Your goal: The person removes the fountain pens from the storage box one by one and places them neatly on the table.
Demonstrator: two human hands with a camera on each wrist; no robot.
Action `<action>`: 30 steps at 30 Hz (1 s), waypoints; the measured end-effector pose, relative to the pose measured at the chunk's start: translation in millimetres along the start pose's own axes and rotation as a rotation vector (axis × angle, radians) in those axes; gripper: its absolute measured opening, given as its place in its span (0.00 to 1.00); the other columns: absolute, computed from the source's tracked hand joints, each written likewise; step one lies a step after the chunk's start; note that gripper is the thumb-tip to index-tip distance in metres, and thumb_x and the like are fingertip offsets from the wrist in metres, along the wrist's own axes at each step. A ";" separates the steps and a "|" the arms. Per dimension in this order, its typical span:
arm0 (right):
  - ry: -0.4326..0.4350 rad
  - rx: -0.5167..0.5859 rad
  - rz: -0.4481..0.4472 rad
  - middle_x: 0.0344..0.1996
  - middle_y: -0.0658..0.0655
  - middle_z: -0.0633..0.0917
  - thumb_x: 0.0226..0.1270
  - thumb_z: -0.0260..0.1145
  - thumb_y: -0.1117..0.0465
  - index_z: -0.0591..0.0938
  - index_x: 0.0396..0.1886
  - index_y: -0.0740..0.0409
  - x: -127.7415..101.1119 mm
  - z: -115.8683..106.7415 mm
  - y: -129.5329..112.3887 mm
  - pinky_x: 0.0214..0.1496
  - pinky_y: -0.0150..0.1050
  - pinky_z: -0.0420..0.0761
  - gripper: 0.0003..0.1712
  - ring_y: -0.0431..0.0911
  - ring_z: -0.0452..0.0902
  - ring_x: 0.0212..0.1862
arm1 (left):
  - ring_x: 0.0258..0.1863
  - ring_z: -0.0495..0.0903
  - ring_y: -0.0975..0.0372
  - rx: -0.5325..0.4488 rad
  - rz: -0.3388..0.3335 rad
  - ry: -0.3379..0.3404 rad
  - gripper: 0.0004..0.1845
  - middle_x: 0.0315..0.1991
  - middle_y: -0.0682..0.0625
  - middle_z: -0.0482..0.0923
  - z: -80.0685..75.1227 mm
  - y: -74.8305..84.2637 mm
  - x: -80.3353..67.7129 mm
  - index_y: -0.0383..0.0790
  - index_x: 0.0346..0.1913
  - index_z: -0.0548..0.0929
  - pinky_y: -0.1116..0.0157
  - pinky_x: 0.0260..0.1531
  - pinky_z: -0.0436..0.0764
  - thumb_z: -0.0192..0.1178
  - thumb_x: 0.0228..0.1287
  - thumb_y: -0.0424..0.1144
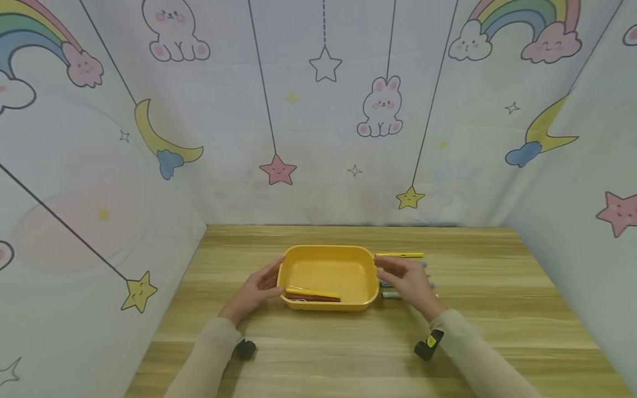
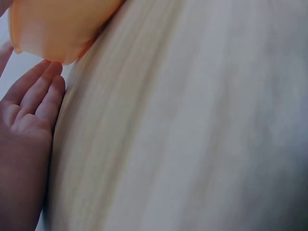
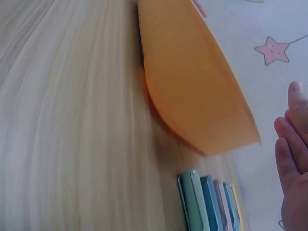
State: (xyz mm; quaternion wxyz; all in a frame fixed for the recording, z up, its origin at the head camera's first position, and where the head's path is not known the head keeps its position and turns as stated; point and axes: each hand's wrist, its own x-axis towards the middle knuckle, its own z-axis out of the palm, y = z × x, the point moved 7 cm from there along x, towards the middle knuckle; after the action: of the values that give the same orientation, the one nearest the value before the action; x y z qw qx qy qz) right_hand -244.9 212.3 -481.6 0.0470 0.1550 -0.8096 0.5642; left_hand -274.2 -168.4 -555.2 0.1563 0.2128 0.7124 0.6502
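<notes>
Left hand [image 1: 256, 288], fingers straight, touches yellow plastic tray [image 1: 328, 251] at 9 o'clock. Right hand [image 1: 405, 282] hovers relaxed, apparently empty, over the row of coloured marker pens [image 1: 398, 295] at 3 o'clock, axes left-right.

A wooden table [image 1: 487, 309] is seen, its grain running side to side. A yellow tray [image 1: 370, 287] is set on it between the left hand [image 1: 256, 290] and the right hand [image 1: 408, 282]. Several pens [image 1: 398, 255] are laid side by side on the table under and just beyond the right hand, close beside the tray.
</notes>
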 end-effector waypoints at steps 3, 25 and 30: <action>-0.015 0.036 0.011 0.58 0.66 0.87 0.72 0.71 0.67 0.84 0.63 0.66 3.8 8.3 -2.8 0.53 0.32 0.87 0.21 0.63 0.84 0.60 | 0.81 0.57 0.43 -0.006 0.003 0.000 0.43 0.84 0.41 0.54 0.6 -0.3 -0.7 0.50 0.85 0.57 0.72 0.70 0.69 0.65 0.74 0.31; -0.228 -0.028 0.065 0.59 0.61 0.88 0.72 0.72 0.66 0.85 0.64 0.62 33.5 77.6 -27.6 0.63 0.47 0.85 0.22 0.58 0.84 0.62 | 0.81 0.57 0.44 0.012 0.000 0.019 0.43 0.84 0.41 0.54 -0.3 -1.0 0.1 0.51 0.85 0.57 0.72 0.70 0.68 0.66 0.74 0.32; -0.289 -0.069 0.068 0.60 0.61 0.87 0.73 0.72 0.63 0.84 0.66 0.61 37.9 92.8 -27.6 0.61 0.48 0.86 0.23 0.56 0.84 0.61 | 0.81 0.56 0.44 0.006 0.007 0.005 0.43 0.84 0.41 0.53 0.8 0.3 0.1 0.50 0.85 0.57 0.72 0.71 0.68 0.65 0.74 0.31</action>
State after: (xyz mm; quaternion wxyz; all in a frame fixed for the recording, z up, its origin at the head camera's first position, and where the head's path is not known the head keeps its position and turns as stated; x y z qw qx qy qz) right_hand -263.3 110.0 -480.6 -0.0838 0.2055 -0.8317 0.5089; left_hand -273.9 -167.6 -555.0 0.1515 0.2139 0.7139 0.6494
